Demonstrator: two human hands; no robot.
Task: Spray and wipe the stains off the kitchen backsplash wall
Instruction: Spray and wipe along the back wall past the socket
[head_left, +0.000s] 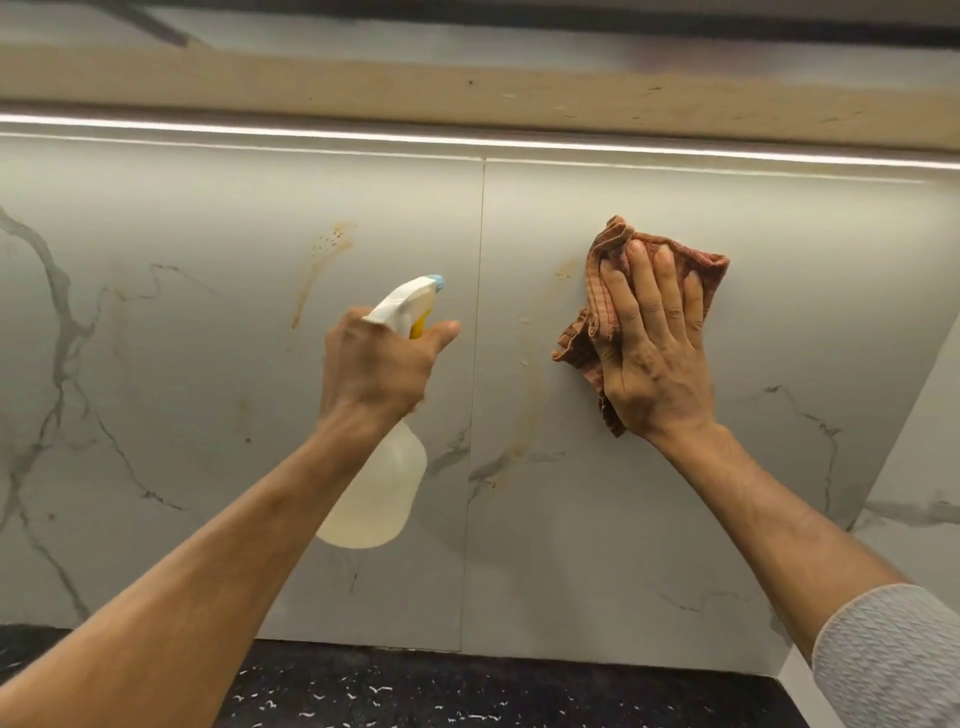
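Right hand (655, 358) flat, pressing rust-coloured cloth (597, 291) on marble backsplash (779, 270). Left hand (376, 364) grips spray bottle (376, 493), nozzle toward wall. Nearest stain streak (527, 415) just left of cloth, running vertically; right hand nearer.

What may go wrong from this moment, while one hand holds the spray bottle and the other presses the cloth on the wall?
1. The right hand presses the crumpled reddish-brown cloth right of the vertical tile seam; the brownish streaks to the seam's left may get missed.
2. The white translucent spray bottle in the left hand points its blue nozzle up and right; spray might reach the wooden strip.
3. Drips may run onto the black speckled counter.
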